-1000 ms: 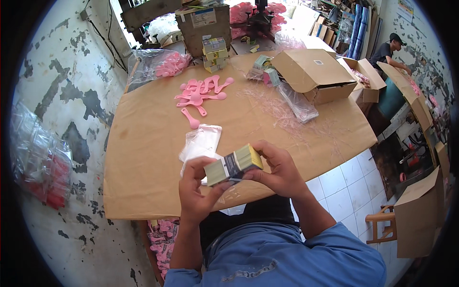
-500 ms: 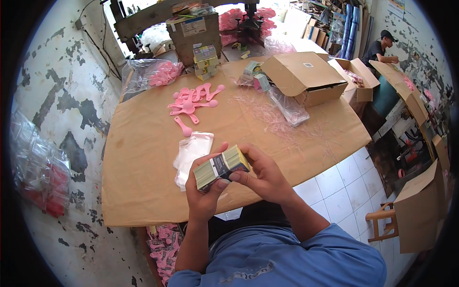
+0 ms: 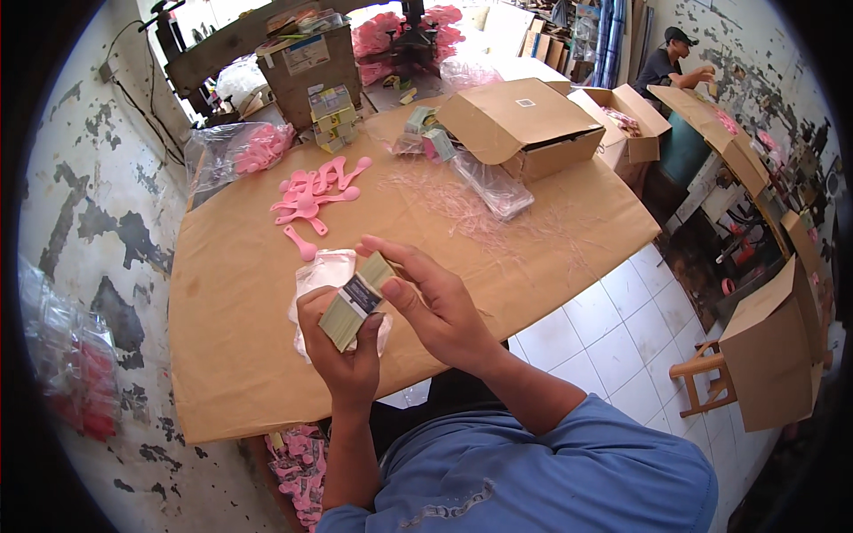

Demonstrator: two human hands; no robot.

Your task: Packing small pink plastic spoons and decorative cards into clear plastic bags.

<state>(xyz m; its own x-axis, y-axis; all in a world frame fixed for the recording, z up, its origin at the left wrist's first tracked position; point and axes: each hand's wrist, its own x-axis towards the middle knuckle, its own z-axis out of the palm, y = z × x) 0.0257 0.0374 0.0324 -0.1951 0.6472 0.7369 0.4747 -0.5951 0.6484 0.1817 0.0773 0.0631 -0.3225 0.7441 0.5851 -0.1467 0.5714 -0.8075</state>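
While the left hand (image 3: 346, 362) grips banded cards (image 3: 341, 325), whether the right hand (image 3: 435, 311) does is unclear. Bags (image 3: 315, 277) lie flat; scoops (image 3: 306, 206), loose.

Clock centred on held card stack (image 3: 355, 300), 12 straight ahead. Broad passage at 9 o'clock, over brown paper cover (image 3: 227, 333). Narrow lane between 12 and 1, bounded by pink plastic scoops (image 3: 306, 206) at 11, tangled pink strands (image 3: 449, 204) at 1:30. White plastic bags (image 3: 324, 269) lie below stack. Right hand (image 3: 435, 308) blocks 3 o'clock; cardboard box (image 3: 524, 120) stands beyond strands.
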